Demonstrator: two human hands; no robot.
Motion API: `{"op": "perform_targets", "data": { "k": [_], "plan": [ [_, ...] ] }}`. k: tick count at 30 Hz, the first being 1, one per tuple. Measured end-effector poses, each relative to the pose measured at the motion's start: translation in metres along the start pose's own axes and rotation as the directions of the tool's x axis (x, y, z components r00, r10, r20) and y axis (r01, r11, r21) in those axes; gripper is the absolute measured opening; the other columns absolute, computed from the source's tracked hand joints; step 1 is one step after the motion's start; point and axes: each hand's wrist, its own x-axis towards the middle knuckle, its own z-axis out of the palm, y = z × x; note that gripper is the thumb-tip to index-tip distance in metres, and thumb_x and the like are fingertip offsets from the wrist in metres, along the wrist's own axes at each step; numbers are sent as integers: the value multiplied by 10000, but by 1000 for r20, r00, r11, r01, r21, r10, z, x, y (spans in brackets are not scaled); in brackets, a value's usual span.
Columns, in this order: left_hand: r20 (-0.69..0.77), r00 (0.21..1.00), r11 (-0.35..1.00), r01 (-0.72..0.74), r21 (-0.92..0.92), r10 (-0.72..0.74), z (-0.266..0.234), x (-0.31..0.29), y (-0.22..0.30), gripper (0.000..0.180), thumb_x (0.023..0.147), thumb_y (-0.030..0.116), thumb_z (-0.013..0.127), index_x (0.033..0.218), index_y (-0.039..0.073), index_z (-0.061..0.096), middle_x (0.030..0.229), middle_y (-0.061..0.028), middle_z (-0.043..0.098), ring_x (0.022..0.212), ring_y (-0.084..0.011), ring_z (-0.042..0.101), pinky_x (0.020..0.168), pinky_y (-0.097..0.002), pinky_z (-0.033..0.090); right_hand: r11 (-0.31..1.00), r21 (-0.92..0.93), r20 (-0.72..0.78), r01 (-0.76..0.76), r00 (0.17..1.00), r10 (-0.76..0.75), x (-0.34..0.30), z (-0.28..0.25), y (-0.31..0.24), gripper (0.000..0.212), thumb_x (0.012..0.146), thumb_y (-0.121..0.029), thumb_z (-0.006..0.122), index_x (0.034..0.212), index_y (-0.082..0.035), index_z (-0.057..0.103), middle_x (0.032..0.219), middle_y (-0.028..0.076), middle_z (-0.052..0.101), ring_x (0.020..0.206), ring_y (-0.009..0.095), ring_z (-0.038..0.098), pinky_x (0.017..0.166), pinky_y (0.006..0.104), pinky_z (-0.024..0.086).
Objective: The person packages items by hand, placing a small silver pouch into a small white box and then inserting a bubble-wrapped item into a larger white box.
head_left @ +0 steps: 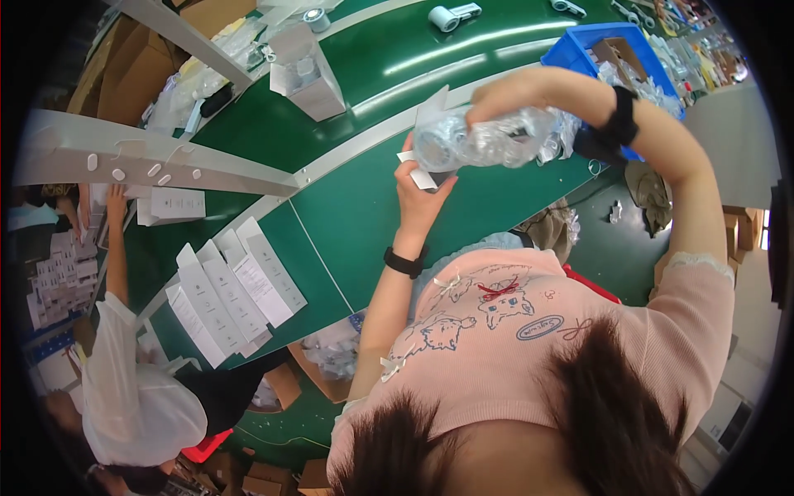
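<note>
My left hand (420, 202) is wrapped around a small white box (433, 102), its flaps standing open at the top. Most of the box is hidden behind the item above it. Over the opening, my right hand (506, 93) grips a pale blue item in clear plastic wrap (438, 142), which looks like a handheld fan with a round head. The round end is at the box opening, and the crinkled plastic trails to the right. I cannot tell how far inside the box it reaches.
Right of my hands stands a blue bin (564, 51) with wrapped items. Several white boxes (248, 285) lie in a row at left on the green table (364, 240). Behind the metal rail are an open white box (324, 101) and a handheld fan (451, 16). A co-worker (136, 376) works at far left.
</note>
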Motion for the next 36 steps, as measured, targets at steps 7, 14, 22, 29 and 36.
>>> {"op": "perform_targets", "data": {
  "k": [7, 14, 22, 29, 36],
  "plan": [
    [21, 1000, 999, -20, 44, 19, 19, -18, -12, 642, 606, 79, 770, 996, 95, 260, 1294, -264, 334, 1116, -418, 418, 890, -427, 377, 896, -422, 139, -138, 967, 214, 80, 4, -11, 403, 736, -337, 556, 898, 27, 614, 884, 114, 610, 780, 194, 569, 688, 328, 444],
    [-109, 994, 998, 24, 64, -17, -5, -14, 0, 677, 579, 81, 788, 996, 99, 255, 1268, -268, 348, 1096, -429, 426, 908, -437, 356, 937, -342, 30, 65, 998, -59, 54, 9, -18, 460, 776, -420, 564, 985, -10, 595, 869, 109, 616, 751, 190, 589, 646, 299, 471],
    [-198, 962, 978, 203, 43, -191, 11, -17, -25, 699, 568, 50, 787, 1006, 112, 246, 1257, -256, 360, 1151, -399, 402, 953, -429, 325, 882, -457, -849, -118, 353, -393, 44, -59, 195, 245, 719, -209, 642, 933, -93, 612, 849, 81, 605, 778, 235, 596, 677, 333, 489],
    [133, 988, 987, -100, 124, 84, 14, -22, -32, 765, 576, 114, 807, 1076, 112, 228, 1303, -250, 272, 1183, -323, 365, 954, -401, 331, 561, -732, -681, -387, 399, -614, 81, -4, 241, 290, 638, -137, 679, 919, -103, 619, 1168, 100, 469, 1148, 310, 371, 900, 389, 383],
    [129, 990, 945, -96, 313, 58, 14, 14, 35, 429, 633, 106, 736, 973, 60, 480, 1267, -209, 373, 1096, -343, 449, 892, -390, 384, 784, -124, -950, 609, 156, -271, 60, -4, 219, 224, 744, -40, 596, 966, -70, 603, 1013, 49, 567, 959, 163, 536, 823, 270, 425]
  ]
}}
